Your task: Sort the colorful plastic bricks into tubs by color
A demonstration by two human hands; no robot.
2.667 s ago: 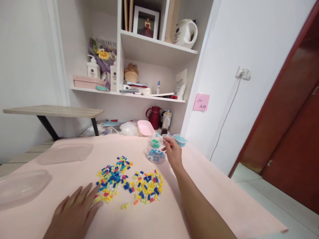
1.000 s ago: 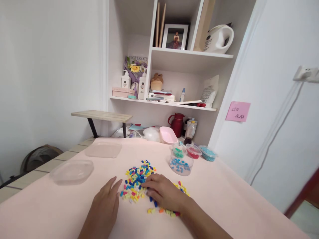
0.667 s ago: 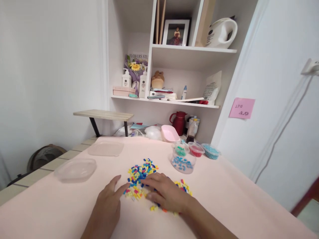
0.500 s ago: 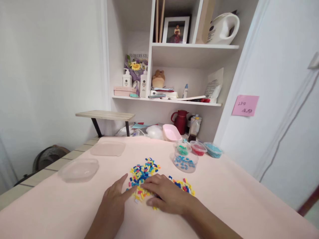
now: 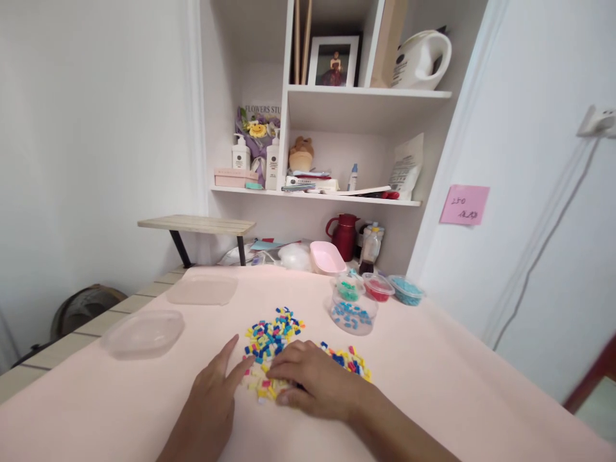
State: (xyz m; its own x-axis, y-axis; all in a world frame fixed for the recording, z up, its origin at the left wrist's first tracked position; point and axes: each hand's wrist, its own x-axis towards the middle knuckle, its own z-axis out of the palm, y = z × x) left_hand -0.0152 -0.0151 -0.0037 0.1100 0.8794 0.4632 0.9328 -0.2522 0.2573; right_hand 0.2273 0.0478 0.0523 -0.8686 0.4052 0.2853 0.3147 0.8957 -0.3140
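A heap of small plastic bricks (image 5: 272, 337) in yellow, blue, pink and white lies on the pink table (image 5: 433, 385), with a smaller heap (image 5: 349, 360) to its right. My left hand (image 5: 214, 391) rests flat beside the bigger heap, fingers stretched toward it. My right hand (image 5: 312, 382) lies palm down between the heaps, fingers curled over some bricks and pressing on them. Behind the heaps stand a clear tub of blue bricks (image 5: 353, 316), a tub of green ones (image 5: 347, 290), a red one (image 5: 378, 287) and a turquoise one (image 5: 407, 290).
Two clear plastic lids (image 5: 144, 332) (image 5: 202, 289) lie on the table's left side. A pink dish (image 5: 326, 256), a red jug (image 5: 344, 234) and bottles stand at the back under white shelves (image 5: 312, 192). A small wooden riser (image 5: 197, 224) stands at the back left.
My right hand came back from the tubs at the rear to the brick heaps and has slid toward me over them. My left hand moved in beside the heap. The view turned left.
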